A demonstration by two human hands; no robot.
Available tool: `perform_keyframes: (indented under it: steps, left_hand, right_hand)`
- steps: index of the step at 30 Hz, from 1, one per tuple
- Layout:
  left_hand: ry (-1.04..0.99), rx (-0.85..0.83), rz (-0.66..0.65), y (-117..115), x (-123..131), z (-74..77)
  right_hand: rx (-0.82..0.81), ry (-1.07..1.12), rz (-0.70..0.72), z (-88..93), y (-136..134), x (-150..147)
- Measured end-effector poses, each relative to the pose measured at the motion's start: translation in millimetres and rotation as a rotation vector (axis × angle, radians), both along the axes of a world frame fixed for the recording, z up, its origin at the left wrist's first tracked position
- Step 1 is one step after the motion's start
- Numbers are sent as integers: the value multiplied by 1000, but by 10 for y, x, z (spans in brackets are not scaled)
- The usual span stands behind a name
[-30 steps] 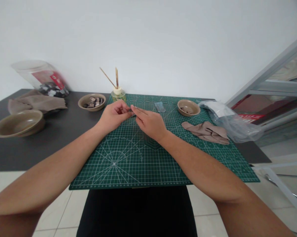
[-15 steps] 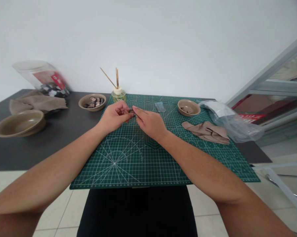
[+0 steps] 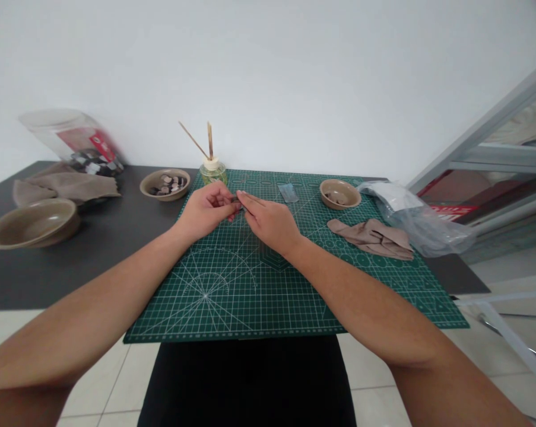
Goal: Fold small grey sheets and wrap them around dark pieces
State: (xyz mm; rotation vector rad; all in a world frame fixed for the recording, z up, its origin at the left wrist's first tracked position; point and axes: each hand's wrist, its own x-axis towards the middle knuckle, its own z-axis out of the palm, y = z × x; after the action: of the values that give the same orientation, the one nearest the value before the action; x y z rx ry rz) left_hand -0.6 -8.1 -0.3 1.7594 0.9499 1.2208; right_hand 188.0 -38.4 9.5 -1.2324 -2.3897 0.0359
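My left hand (image 3: 209, 207) and my right hand (image 3: 270, 219) meet fingertip to fingertip above the green cutting mat (image 3: 232, 302). Between them is a small dark piece (image 3: 235, 200), mostly covered by the fingers, so its kind does not show. The left thumb and index finger pinch it from the left. My right fingers lie closed together against its other side. Just beyond the right hand, a small clear bluish packet (image 3: 288, 193) rests on the mat.
Small dark and pale pieces fill a bowl (image 3: 145, 191) at left; another bowl (image 3: 340, 204) at right holds a few. Brown cloths (image 3: 372, 238), a larger bowl (image 3: 31, 242), a reed diffuser (image 3: 213, 169), a plastic jar (image 3: 49, 126) and a clear bag (image 3: 432, 228) surround the mat.
Both hands stay together at the same spot, with only slight finger movement around the small piece. The whole view has shifted very slightly.
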Motion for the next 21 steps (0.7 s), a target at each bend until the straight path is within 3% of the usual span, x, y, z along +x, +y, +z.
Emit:
perform_keyframes:
  steps: [21]
  left_hand:
    - [93,63,-13,12,-15,-18]
  right_hand:
    - [12,-16,17,-11,-7,-6]
